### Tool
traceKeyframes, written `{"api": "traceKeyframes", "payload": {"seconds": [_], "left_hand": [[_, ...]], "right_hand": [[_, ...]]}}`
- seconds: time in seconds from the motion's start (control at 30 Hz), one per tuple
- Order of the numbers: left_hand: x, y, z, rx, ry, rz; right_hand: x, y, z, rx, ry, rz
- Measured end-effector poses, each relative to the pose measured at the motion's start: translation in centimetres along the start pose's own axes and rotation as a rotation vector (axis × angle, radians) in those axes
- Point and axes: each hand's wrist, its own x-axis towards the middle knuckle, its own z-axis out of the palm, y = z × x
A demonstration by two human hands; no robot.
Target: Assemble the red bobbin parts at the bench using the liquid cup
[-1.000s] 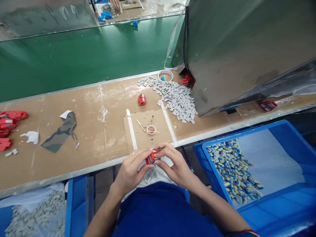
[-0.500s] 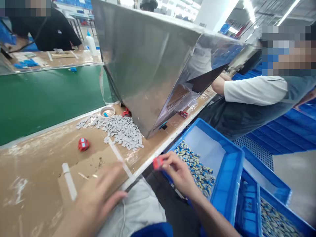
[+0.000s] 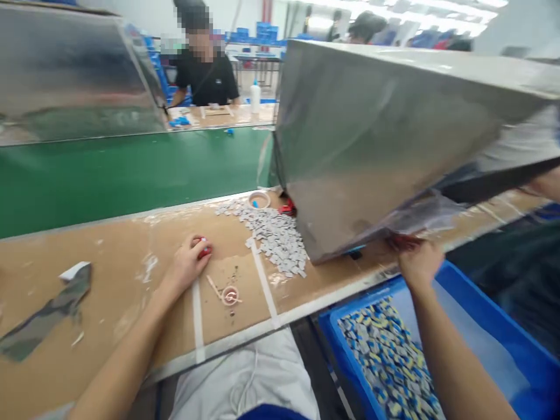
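Since a moment ago, the left hand (image 3: 189, 263) has moved to the red car-like part (image 3: 204, 249) on the bench (image 3: 118, 251), fingers curled around it, presumably light, rigid and best taken by its sides, while the right hand (image 3: 420, 265), near the grey partition (image 3: 371, 146), has an indiscernible grip.

The person's left hand (image 3: 189, 261) curls around a small red piece (image 3: 204, 248) on the brown table (image 3: 118, 251); over there the right hand (image 3: 422, 265) meets a blurred reddish thing (image 3: 403, 241) beneath the grey panel (image 3: 371, 146). Flat grey pieces (image 3: 276, 240) lie heaped between the hands.
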Motion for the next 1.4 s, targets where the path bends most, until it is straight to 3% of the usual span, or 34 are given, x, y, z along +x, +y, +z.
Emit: {"api": "traceKeyframes", "payload": {"seconds": [0.1, 0.2, 0.3, 0.37, 0.47, 0.53, 0.63, 0.77, 0.83, 0.9, 0.97, 1.07, 1.17, 1.3, 1.4], "left_hand": [[-3.4, 0.8, -1.6, -0.31, 0.126, -0.248], [-7.2, 1.8, -2.6, -0.876, 0.193, -0.54], [-10.1, 2.8, -2.4, -1.274, 0.258, -0.706], [-11.4, 3.3, -1.8, -1.369, 0.283, -0.739], [-13.0, 3.8, -1.0, -1.402, 0.277, -0.719], [-13.8, 4.1, -0.7, -1.394, 0.245, -0.674], [-14.9, 4.4, -0.7, -1.334, 0.209, -0.578], [-16.0, 4.4, -1.0, -1.232, 0.21, -0.457], [-16.4, 4.1, -1.2, -1.163, 0.103, -0.431], [-16.7, 3.5, -1.7, -0.969, -0.039, -0.404], [-16.9, 2.6, -2.4, -0.637, -0.102, -0.319], [-16.9, 1.4, -3.6, -0.151, -0.095, -0.122], [-16.7, 0.9, -4.8, 0.071, -0.201, -0.046], [-16.1, 1.5, -6.2, 0.08, -0.371, -0.082], [-15.5, 2.7, -6.3, -0.103, -0.341, -0.127]], "right_hand": [[-4.4, -0.3, -1.8, 0.019, 0.017, -0.013], [-11.4, -2.6, -2.9, 0.163, -0.069, -0.063], [-18.0, -8.0, -2.5, 0.384, -0.336, -0.179], [-21.0, -12.4, -1.5, 0.54, -0.54, -0.24], [-23.1, -18.4, 0.0, 0.687, -0.808, -0.305], [-23.5, -21.3, 0.7, 0.741, -0.875, -0.347], [-23.5, -23.9, 0.9, 0.797, -0.875, -0.415], [-23.0, -25.6, 0.4, 0.808, -0.898, -0.468], [-22.8, -26.0, 0.4, 0.812, -0.88, -0.474], [-22.6, -26.3, 0.5, 0.818, -0.831, -0.47], [-22.5, -26.4, 0.8, 0.835, -0.755, -0.449], [-22.7, -26.1, 1.5, 0.883, -0.656, -0.381], [-23.3, -25.5, 2.1, 0.941, -0.66, -0.235], [-23.7, -24.7, 2.8, 1.036, -0.718, 0.019], [-23.8, -24.6, 2.5, 1.068, -0.73, 0.132]]}}
